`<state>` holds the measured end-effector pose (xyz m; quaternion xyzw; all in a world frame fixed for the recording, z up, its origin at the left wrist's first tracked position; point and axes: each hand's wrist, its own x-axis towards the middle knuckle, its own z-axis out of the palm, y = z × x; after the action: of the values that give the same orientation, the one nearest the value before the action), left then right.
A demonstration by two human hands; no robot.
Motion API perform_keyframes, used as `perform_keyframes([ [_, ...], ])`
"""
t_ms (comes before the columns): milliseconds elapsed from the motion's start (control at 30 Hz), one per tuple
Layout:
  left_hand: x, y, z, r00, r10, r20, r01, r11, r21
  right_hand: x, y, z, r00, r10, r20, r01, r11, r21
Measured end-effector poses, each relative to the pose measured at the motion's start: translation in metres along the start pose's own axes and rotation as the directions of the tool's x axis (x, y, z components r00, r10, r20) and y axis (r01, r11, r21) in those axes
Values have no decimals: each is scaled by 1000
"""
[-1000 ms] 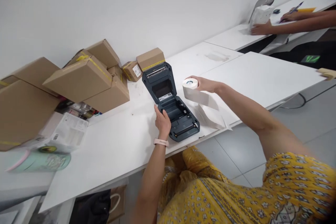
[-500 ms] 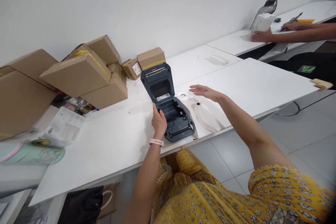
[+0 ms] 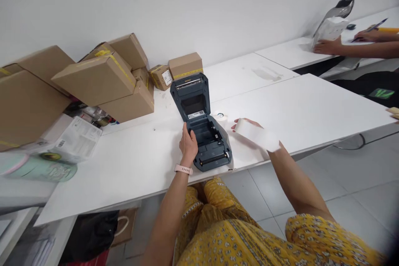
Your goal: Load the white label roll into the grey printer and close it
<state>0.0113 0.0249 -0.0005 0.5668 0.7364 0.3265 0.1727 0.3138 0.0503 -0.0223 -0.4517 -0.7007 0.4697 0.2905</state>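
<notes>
A dark blue-grey label printer (image 3: pixel 204 141) stands on the white table (image 3: pixel 134 162) with its lid tipped up and its inner bay showing. My left hand (image 3: pixel 188 145) grips the left side of the printer, thumb over the edge. To the right of the printer, my right hand (image 3: pixel 234 126) is closed around a white roll of label paper (image 3: pixel 254 134). The paper hides most of that hand, and its loose end lies over my wrist. Another white roll (image 3: pixel 222 119) sits beside the printer, partly behind it.
Cardboard boxes (image 3: pixel 93 79) are stacked at the left by the wall. A white box (image 3: pixel 76 139) and a mint green bottle (image 3: pixel 40 168) lie in front of them. At the far right, another person's hands (image 3: pixel 328 45) are at a white package, one holding a pen.
My right hand, empty and open above the paper before, has come down and now holds the paper roll, lifted off the table. My left hand stays on the printer.
</notes>
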Motion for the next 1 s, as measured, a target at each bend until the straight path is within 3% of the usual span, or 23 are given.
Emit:
perform_keyframes([
  [100,-1,1,0,1000,0,7,0,1000,-2,5,-43,-6,979,-162,124,147,982,122],
  [200,-3,1,-1,1000,-6,8,6,1000,-15,34,-89,6,866,-314,389,383,917,-114],
  [267,-4,2,-1,1000,-14,13,15,1000,-16,61,-109,25,829,-262,494,485,777,-402],
  [333,-5,3,-2,999,-26,23,26,1000,-13,84,-117,48,817,-114,565,519,574,-634],
  [433,-6,5,-3,998,-49,29,49,999,-8,103,-116,78,808,52,586,528,377,-761],
  [533,-6,4,-3,999,-42,25,42,999,-10,105,-112,92,813,57,580,527,351,-774],
  [733,-1,-3,-2,994,106,27,-107,994,26,103,-105,94,842,29,538,493,361,-791],
  [1000,12,-10,-5,984,146,107,-155,984,86,100,-102,106,884,-18,467,436,393,-810],
])
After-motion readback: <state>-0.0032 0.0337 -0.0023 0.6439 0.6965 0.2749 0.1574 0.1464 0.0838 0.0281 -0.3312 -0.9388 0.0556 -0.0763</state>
